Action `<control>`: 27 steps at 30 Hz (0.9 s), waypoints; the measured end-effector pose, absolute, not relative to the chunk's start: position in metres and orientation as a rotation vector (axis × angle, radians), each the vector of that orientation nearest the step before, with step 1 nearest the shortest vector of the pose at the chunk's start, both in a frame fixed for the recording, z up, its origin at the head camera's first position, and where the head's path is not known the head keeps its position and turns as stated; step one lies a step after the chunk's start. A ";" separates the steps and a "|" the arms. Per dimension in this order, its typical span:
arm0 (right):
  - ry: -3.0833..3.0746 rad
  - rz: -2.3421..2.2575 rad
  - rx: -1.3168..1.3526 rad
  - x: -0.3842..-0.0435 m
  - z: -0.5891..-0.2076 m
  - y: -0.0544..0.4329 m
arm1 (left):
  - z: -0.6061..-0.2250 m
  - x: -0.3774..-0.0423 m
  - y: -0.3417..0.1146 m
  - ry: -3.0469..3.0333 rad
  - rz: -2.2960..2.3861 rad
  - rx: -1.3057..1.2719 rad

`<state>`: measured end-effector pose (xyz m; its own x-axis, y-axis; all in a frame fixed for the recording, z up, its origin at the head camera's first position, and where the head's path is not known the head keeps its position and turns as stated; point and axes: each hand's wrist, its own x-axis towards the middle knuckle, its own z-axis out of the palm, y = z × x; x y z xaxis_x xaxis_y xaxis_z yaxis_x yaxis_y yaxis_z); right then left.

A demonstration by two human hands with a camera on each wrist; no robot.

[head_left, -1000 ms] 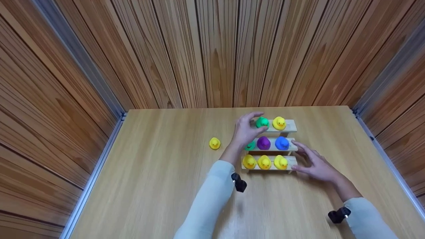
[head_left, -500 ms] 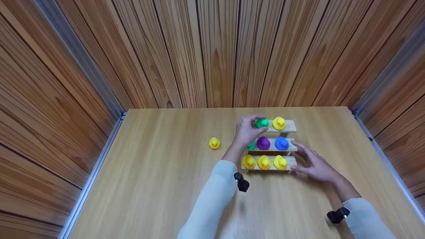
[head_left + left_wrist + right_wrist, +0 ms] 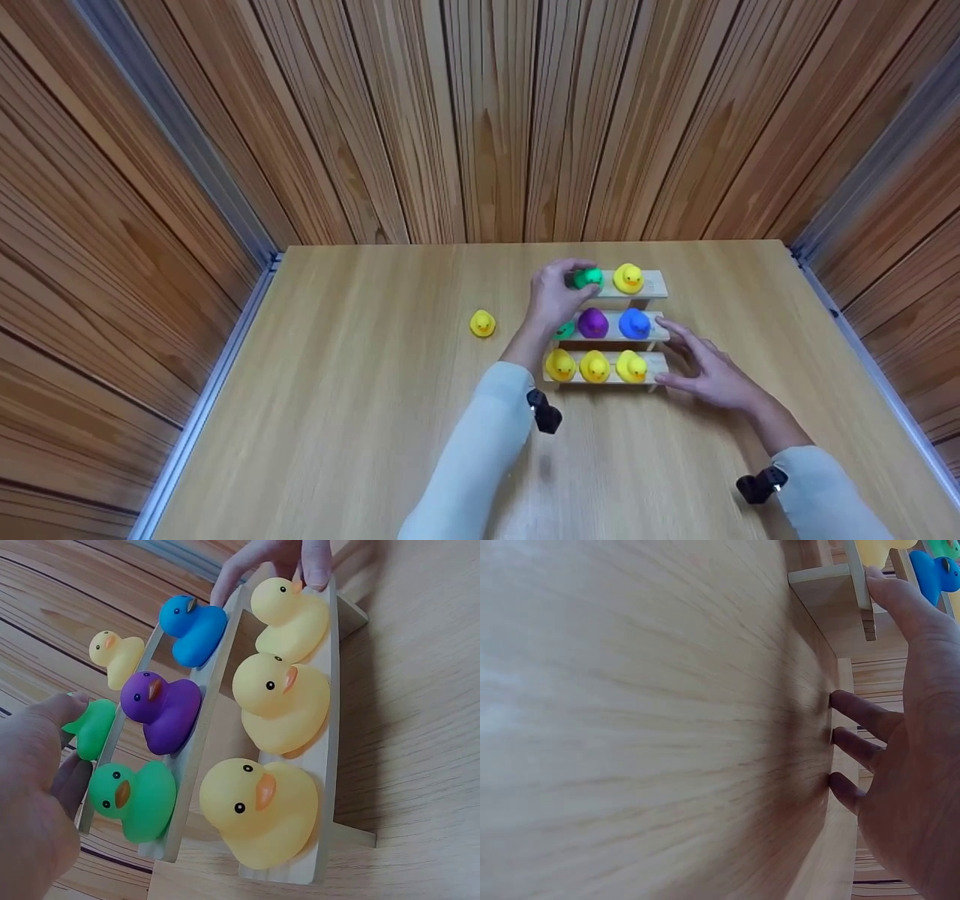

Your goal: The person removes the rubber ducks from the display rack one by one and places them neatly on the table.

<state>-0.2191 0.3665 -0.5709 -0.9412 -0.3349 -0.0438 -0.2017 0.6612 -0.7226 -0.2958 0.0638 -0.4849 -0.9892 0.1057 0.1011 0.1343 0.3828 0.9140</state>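
Note:
In the head view, a three-tier wooden rack [image 3: 654,283] holds rows of rubber ducks. My left hand [image 3: 555,296] pinches a green rubber duck [image 3: 96,729] between thumb and fingers at the left end of the top tier; the hand hides part of it. A yellow duck [image 3: 628,278] sits beside it on that tier. The middle tier carries another green duck [image 3: 139,799], a purple duck [image 3: 161,711] and a blue duck [image 3: 193,630]. My right hand [image 3: 712,373] is spread at the rack's right end, thumb [image 3: 900,596] touching the bottom tier's edge.
Three yellow ducks [image 3: 595,367] stand along the bottom tier. A lone yellow duck [image 3: 482,323] is on the wooden table [image 3: 360,390], left of the rack. Wood-panelled walls [image 3: 495,135] enclose the table at the back and sides.
The left index finger has drawn in from behind the green duck, and the fingers now close on it. The duck has turned a little. The right hand keeps its place at the rack.

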 end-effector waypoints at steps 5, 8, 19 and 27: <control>2.703 -1.151 -0.447 -0.219 -0.571 0.366 | -0.485 -0.296 0.062 -2.580 -1.739 -0.232; 2.702 -1.151 -0.454 -0.219 -0.571 0.366 | -0.485 -0.296 0.061 -2.577 -1.746 -0.245; 2.694 -1.185 -0.479 -0.223 -0.573 0.367 | -0.483 -0.302 0.045 -2.530 -1.765 -0.272; 2.658 -1.224 -0.503 -0.223 -0.572 0.367 | -0.480 -0.305 0.024 -2.538 -1.751 -0.232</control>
